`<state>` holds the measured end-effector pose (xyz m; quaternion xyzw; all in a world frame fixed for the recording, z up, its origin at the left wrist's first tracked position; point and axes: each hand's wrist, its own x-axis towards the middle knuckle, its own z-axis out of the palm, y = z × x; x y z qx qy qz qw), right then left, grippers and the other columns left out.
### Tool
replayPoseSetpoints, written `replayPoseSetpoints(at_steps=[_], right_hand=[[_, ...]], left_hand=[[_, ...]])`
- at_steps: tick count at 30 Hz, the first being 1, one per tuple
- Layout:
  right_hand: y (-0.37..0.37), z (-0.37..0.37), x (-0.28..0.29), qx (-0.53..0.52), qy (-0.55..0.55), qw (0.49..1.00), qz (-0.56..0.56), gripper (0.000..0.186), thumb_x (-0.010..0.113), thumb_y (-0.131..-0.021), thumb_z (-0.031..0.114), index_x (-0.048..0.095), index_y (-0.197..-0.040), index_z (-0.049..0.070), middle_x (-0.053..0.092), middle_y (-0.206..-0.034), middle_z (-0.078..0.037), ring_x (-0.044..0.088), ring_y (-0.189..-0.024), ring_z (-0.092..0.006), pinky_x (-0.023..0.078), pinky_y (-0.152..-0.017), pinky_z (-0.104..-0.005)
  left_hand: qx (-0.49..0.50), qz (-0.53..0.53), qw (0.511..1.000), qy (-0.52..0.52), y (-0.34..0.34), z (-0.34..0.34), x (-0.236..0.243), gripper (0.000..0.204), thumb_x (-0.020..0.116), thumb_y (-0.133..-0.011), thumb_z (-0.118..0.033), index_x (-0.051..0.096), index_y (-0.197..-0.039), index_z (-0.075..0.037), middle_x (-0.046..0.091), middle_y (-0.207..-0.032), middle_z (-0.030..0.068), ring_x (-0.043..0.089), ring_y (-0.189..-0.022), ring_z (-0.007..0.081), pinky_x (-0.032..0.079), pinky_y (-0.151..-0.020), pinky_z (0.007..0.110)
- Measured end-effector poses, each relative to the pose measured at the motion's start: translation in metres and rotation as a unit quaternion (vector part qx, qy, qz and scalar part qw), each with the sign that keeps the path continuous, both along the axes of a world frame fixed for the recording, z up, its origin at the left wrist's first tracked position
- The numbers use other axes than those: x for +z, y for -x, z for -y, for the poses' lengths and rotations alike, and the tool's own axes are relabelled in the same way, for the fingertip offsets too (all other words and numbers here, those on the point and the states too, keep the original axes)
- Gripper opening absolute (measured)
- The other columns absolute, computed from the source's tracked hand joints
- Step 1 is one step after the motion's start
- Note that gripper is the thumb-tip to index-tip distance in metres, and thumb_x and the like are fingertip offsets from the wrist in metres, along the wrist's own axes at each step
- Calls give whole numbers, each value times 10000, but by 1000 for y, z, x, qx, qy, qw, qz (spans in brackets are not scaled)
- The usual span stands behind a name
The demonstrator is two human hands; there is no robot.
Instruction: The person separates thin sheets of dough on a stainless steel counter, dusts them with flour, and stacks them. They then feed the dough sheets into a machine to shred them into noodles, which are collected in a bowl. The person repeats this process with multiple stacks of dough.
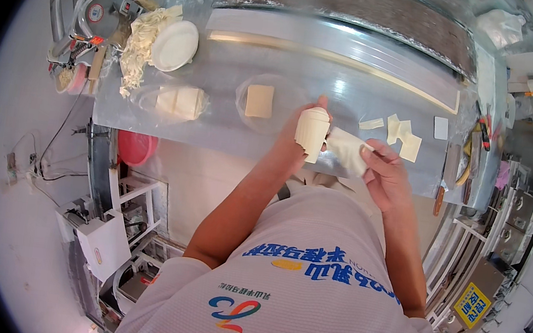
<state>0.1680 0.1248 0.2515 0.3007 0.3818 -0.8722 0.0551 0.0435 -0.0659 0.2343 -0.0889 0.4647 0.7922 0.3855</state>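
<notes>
My left hand [296,153] is closed around a stack of pale dough wrappers [311,131], whose edges fan out in steps. Pinched between the thumb and fingers of my right hand [386,174] are thin dough wrappers [347,151], hanging beside the stack; I cannot tell how many. Both hands are over the front edge of the metal worktable [218,127]. To their left, a square tan block [259,101] lies on a round sheet of clear plastic. Several loose dough pieces [409,146] are spread on the table to the right.
Farther left lie a plastic-wrapped pale stack [180,102], a white bowl [175,46] and a heap of dough scraps [137,51]. A scale [96,12] stands at the left end. Knives and tools [484,130] line the right edge. A long pale strip [333,60] crosses the back.
</notes>
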Motion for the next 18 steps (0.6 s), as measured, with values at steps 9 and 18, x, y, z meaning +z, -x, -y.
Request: replayPoseSetpoints(at_steps=[9,18], right_hand=[[10,-25,35,46,-425,903,49,188,799,-968,126,750,-1105,8,658,-752,19,552,-658,-56,439,-607,-242],[20,-4,52,66,-417,906,31,184,760,-997,129,767,-1113,-14,707,-799,-6,581,-688,-56,501,-644,-242]], left_hand=[[-79,-197,934,286,4,17,-37,291,690,-996,-224,680,-1186,-4,712,-986,80,686,-901,181,542,-810,330],[-126,-301,884,333,-3,23,-45,346,754,-913,-147,672,-1218,-6,741,-1062,132,695,-927,208,550,-835,364]])
